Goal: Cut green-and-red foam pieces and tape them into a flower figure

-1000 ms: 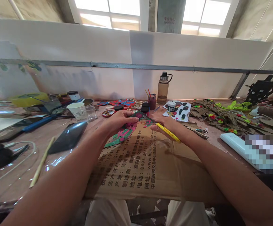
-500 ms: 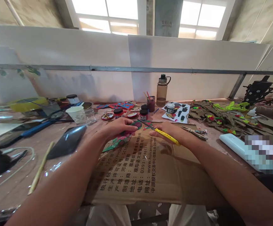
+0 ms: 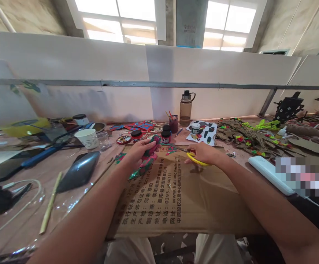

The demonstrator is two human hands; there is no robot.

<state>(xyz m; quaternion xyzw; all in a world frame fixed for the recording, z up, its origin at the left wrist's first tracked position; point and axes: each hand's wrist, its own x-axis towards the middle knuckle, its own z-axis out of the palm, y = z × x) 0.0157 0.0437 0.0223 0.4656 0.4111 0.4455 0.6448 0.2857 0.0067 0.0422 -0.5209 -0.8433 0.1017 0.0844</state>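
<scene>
My left hand (image 3: 140, 151) is closed, pinching a green and pink painted cutout (image 3: 145, 165) whose one end rises above the fingers. Yellow-handled scissors (image 3: 197, 160) are gripped in my right hand (image 3: 205, 153), the fingers wrapped at the handles. Their thin blades point left towards the cutout; I cannot tell whether the tips touch it. Below both hands lies a printed cardboard sheet (image 3: 195, 198). Small green and pink scraps (image 3: 171, 149) rest on its far part, beneath the blades.
Red paint jars (image 3: 165, 137), a brush cup (image 3: 173, 124) and a water bottle (image 3: 185, 110) stand behind the cardboard. To the left are a paper cup (image 3: 87, 139), a dark tablet-like slab (image 3: 79, 171) and a wooden stick (image 3: 51, 203). Cardboard cutouts (image 3: 238, 137) and a white power bank (image 3: 270, 175) lie right.
My left hand has turned the cutout so its end now points up. The scissors have drawn slightly right, away from it. The view has shifted a little.
</scene>
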